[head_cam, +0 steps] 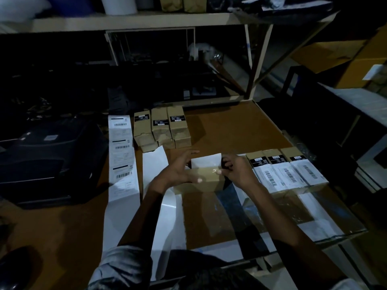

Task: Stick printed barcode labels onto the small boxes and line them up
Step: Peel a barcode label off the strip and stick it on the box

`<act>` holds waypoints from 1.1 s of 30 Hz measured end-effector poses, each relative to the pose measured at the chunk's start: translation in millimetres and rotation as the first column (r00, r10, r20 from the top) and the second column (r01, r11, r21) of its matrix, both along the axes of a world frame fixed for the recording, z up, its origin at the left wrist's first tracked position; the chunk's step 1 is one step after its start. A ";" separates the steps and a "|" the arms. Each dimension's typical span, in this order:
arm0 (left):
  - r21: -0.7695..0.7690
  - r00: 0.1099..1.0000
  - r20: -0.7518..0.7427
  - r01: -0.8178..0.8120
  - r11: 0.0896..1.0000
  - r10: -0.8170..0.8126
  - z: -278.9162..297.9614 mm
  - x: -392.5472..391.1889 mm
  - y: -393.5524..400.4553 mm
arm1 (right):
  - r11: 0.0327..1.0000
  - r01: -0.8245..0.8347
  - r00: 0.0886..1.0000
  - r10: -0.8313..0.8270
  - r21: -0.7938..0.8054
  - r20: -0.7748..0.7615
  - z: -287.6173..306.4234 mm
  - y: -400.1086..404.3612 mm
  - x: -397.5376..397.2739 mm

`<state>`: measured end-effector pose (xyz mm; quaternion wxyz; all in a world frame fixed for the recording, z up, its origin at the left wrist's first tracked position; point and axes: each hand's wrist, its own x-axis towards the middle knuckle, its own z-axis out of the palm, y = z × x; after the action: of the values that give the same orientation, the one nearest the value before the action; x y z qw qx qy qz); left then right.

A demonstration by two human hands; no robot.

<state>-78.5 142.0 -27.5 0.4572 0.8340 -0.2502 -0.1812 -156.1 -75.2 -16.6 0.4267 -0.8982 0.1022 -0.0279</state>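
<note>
The person stood over a brown tabletop (230, 126) in a dim storeroom, both hands on one small cardboard box (201, 181) held near the middle of the table. The left hand (178, 172) curled around the box's left side, thumb laid along its front edge, which I took as steadying it. The right hand (234, 170) had its fingers bent at the box's right end, pinching the edge of a white label (206, 162) that stood up over the far side of the box, seemingly so it could be squared before being pressed down.

To the right, just beside the hands, three labelled boxes (289, 172) lay side by side in a row, barcodes up; the finished ones evidently went there. Farther back sat a cluster of unlabelled boxes (161, 128), close to the strip of printed labels (122, 155) that ran down the table from beside a dark label printer (48, 160). Bare white backing paper (155, 164) trailed toward the person. Behind the table stood pale metal shelving (134, 20), and a large carton (356, 57) sat off to the right.
</note>
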 end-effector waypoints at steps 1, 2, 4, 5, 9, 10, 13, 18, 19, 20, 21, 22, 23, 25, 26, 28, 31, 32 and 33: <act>0.015 1.000 0.013 0.007 1.000 -0.008 1.6 -0.7 -2.0 | 1.000 0.000 1.000 0.000 -0.001 0.014 3.6 0.0 1.4; 0.033 0.999 0.032 0.016 0.999 -0.017 3.5 -1.3 -3.9 | 1.000 -0.013 1.000 0.013 -0.012 0.028 8.6 0.0 2.3; 0.063 0.997 0.065 0.037 0.997 -0.041 7.3 -2.5 -7.3 | 0.997 -0.056 0.998 0.058 -0.051 0.032 18.3 -0.4 4.0; 0.069 0.996 0.070 0.044 0.997 -0.048 8.7 -2.9 -8.7 | 0.992 -0.088 0.996 0.090 -0.086 0.021 22.3 -0.2 4.7; 0.082 0.998 0.052 0.042 0.996 -0.047 9.6 -3.2 -11.6 | 0.929 -0.220 0.975 0.204 -0.299 -0.083 31.4 4.5 8.4; 0.097 0.997 0.060 0.038 0.995 -0.044 9.3 -3.3 -11.5 | 0.909 -0.236 0.971 0.209 -0.345 -0.113 31.7 6.0 9.7; 0.133 0.995 0.088 0.035 0.991 -0.047 7.7 -2.1 -10.7 | 0.859 -0.264 0.964 0.215 -0.439 -0.158 28.5 7.9 14.5; 0.188 0.995 0.094 0.027 0.982 -0.045 6.7 0.6 -13.6 | 0.815 -0.265 0.964 0.240 -0.516 -0.115 29.7 8.4 16.1; 0.196 0.995 0.094 0.027 0.980 -0.046 7.1 0.7 -14.1 | 0.798 -0.270 0.961 0.259 -0.539 -0.098 32.1 9.1 15.8; 0.202 0.994 0.097 0.030 0.979 -0.050 7.7 0.9 -14.5 | 0.776 -0.281 0.957 0.274 -0.564 -0.100 35.0 10.1 15.6; 0.208 0.994 0.098 0.033 0.978 -0.055 7.8 1.5 -14.9 | 0.755 -0.296 0.951 0.287 -0.585 -0.110 36.9 11.4 15.6; 0.212 0.994 0.094 0.038 0.977 -0.059 8.1 1.6 -15.0 | 0.739 -0.313 0.947 0.290 -0.597 -0.137 37.2 12.7 16.4; 0.220 0.995 0.087 0.037 0.975 -0.057 8.3 1.5 -15.2 | 0.729 -0.328 0.943 0.287 -0.601 -0.166 36.4 13.6 17.2; 0.249 0.995 0.079 0.031 0.968 -0.053 9.7 0.7 -15.2 | 0.733 -0.330 0.944 0.244 -0.595 -0.222 32.9 15.3 18.8; 0.260 0.995 0.087 0.032 0.965 -0.056 9.6 1.4 -15.3 | 0.742 -0.326 0.944 0.219 -0.585 -0.247 32.4 16.9 18.6; 0.266 0.989 0.118 0.056 0.962 -0.090 10.4 1.9 -15.9 | 0.759 -0.333 0.940 0.216 -0.560 -0.266 32.4 18.5 18.8; 0.268 0.985 0.131 0.075 0.960 -0.114 10.0 1.8 -17.4 | 0.777 -0.344 0.937 0.249 -0.527 -0.245 32.8 18.7 18.2; 0.267 0.985 0.132 0.073 0.961 -0.112 9.0 2.1 -17.9 | 0.785 -0.340 0.939 0.255 -0.518 -0.231 33.0 18.5 17.4; 0.265 0.985 0.135 0.070 0.962 -0.109 8.0 1.7 -18.3 | 0.793 -0.340 0.940 0.267 -0.505 -0.213 32.1 17.5 16.7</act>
<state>-76.8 123.7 -19.5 0.3158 0.8856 -0.2950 -0.1704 -139.4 -57.7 15.5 0.1506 -0.9855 -0.0275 0.0725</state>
